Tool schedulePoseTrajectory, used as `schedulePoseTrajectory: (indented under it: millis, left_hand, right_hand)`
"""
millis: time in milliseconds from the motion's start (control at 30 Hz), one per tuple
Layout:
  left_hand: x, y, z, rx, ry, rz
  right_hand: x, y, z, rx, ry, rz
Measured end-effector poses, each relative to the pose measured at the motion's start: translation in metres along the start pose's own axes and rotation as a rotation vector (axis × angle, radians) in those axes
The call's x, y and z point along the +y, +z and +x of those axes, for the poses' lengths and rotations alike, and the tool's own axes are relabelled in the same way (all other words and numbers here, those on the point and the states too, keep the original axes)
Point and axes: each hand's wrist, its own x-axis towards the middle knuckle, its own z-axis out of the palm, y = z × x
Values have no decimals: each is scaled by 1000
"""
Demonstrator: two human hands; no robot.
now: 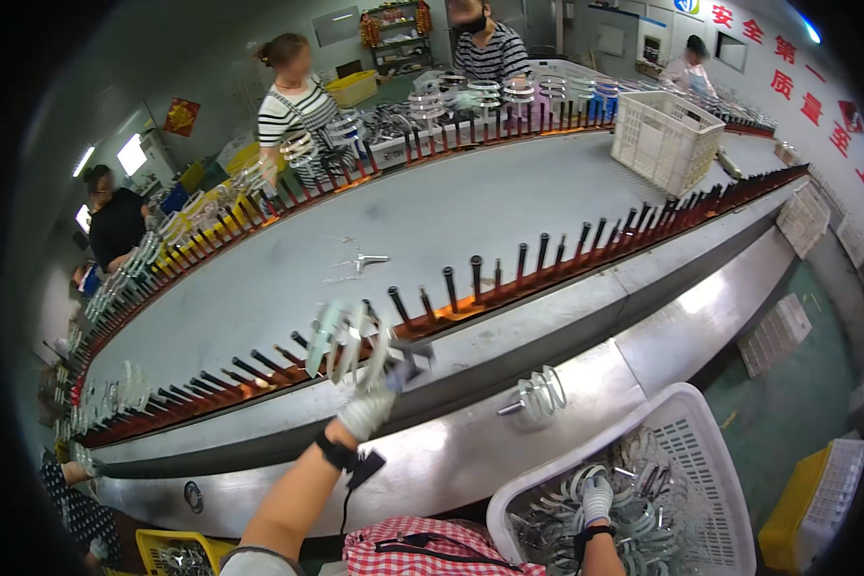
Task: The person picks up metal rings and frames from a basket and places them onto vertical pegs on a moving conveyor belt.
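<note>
My left hand (367, 413), in a white glove, is at the near edge of the curved line. It is closed on a spiral metal part (350, 341), whose pale coils are smeared by motion. A dark grey piece (410, 363) is just right of this hand; its kind is unclear. My right hand (597, 494), gloved too, reaches down into a white plastic basket (715, 451) heaped with spiral metal parts (653, 523). Its fingers curl together round a coil in the heap. Another spiral part (542, 392) lies on the steel ledge between my hands, its shaft pointing left.
Upright black-tipped pegs (476, 278) line the rim of a long grey table (509, 192). A white crate (667, 144) and a loose metal part (360, 261) rest on it. People (302, 106) work on the far side. A yellow crate (178, 552) stands lower left.
</note>
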Motion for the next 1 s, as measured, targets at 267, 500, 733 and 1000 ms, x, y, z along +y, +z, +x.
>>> schedulePoseTrajectory:
  millis: [267,500,733,1000]
  left_hand:
    - [-86,26,163,635,87,549]
    - [-74,25,157,279,13,427]
    - [56,113,96,184,-307,-60]
    - [200,197,101,-601,244,-81]
  right_hand:
    - [13,-88,-7,63,166,834]
    - [0,-148,-1,193,152,818]
    - [-84,-216,12,198,-90,649]
    - [-215,-287,24,-84,-472,240]
